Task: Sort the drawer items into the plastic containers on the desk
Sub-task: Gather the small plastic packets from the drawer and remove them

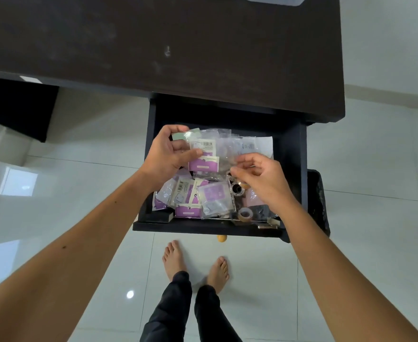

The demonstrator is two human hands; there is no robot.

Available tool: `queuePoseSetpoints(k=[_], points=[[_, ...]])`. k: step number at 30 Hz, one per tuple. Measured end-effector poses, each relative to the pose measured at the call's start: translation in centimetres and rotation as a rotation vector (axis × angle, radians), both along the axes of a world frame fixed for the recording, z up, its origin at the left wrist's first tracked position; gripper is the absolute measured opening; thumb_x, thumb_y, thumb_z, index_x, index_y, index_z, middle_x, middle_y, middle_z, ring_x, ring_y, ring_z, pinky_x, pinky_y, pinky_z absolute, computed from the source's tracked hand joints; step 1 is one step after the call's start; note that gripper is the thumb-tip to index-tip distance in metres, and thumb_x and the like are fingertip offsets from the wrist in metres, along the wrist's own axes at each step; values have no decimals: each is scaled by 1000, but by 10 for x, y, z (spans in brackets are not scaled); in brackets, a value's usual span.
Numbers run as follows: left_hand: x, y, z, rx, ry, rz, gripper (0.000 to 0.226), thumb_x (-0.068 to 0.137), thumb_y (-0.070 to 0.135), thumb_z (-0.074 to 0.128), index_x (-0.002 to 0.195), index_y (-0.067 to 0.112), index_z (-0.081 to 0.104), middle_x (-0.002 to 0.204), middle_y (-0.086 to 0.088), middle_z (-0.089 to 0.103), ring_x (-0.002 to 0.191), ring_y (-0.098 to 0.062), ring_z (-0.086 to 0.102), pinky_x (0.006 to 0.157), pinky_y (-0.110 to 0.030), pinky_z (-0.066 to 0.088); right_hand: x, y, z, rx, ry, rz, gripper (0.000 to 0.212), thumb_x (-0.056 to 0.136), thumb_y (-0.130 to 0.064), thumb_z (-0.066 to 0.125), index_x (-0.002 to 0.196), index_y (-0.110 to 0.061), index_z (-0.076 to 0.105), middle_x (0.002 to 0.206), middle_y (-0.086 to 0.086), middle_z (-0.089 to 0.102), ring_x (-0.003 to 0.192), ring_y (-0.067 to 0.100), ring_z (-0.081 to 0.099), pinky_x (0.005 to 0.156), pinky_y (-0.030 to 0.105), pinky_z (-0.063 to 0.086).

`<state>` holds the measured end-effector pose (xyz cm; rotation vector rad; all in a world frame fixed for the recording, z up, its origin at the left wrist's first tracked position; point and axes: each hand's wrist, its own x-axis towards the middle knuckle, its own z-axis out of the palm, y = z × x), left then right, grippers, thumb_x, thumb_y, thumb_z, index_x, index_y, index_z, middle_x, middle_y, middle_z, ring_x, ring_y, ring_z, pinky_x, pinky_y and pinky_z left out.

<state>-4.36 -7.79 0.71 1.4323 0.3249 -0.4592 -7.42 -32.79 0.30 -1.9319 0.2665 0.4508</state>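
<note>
Purple-labelled packets (204,154) sit bunched in the left hand (171,151), fingers closed round them above the drawer (289,154). Right hand (259,176) pinches a clear bag. Best gather like items first; container (274,0) lies at 12 o'clock on the worktop (153,40).

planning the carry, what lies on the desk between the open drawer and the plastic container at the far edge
In the head view, nothing: the dark brown desk top is bare from the open black drawer to the clear plastic container.
</note>
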Motion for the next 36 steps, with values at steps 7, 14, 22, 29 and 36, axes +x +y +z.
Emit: queuePoseSetpoints(k=[7,14,22,29,36], points=[[-8,8,-4,105,-6,3,42,94,11,74,133,7,58,116,-6,78,105,-19,78,78,-32,65,-20,7,-25,-387,-50,434,50,82,-35,89,130,-30,74,120,-10,52,113,9,51,100,28,46],[-10,7,-8,173,-9,5,30,96,12,71,124,11,60,115,-2,77,102,-14,77,79,-30,65,-17,-6,-15,-335,-61,387,17,85,-32,87,86,-29,71,101,-16,65,91,1,61,80,20,47],[-10,5,-16,270,0,-23,21,101,15,67,119,14,58,109,2,75,88,-5,77,70,-29,64,19,-30,-7,-287,-66,-40,40,99,-20,74,137,-15,64,100,-5,70,87,12,64,86,36,57],[-21,3,-22,243,54,-106,22,101,9,66,121,14,59,109,2,75,95,-8,75,67,-19,61,33,-8,-29,-497,-29,-60,34,90,-35,81,85,-3,69,76,9,69,66,20,59,53,30,38],[-22,5,-24,272,66,-173,20,101,11,66,120,16,60,117,-4,75,107,-19,74,77,-32,64,35,-10,-21,-353,48,-184,18,90,-19,78,105,-12,75,96,-1,72,73,9,62,60,21,45]])
